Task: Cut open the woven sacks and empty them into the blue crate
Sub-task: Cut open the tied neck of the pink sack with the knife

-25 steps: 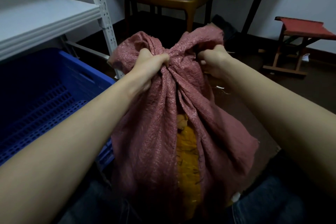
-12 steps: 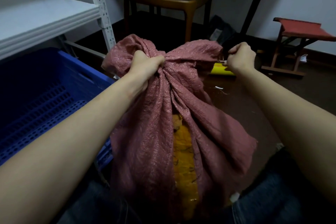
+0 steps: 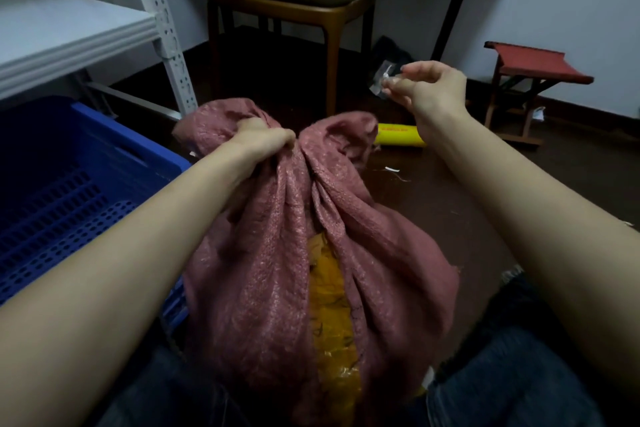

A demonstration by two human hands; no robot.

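A pink-red woven sack stands on the floor between my knees. A long slit down its front shows yellow-orange contents. My left hand is clenched on the bunched neck of the sack. Raised up and to the right, clear of the sack, my right hand pinches a small pale strip between its fingertips; what the strip is I cannot tell. The blue crate, with a perforated floor, sits at my left, touching the sack's side.
A white metal shelf with a perforated post overhangs the crate. A wooden chair stands behind the sack. A yellow roll lies on the dark floor, and a red stool stands at the right wall.
My right hand has let go of the sack's neck and moved up and right, pulling a pale strip away. The sack's top has sagged lower. My left hand keeps its grip.
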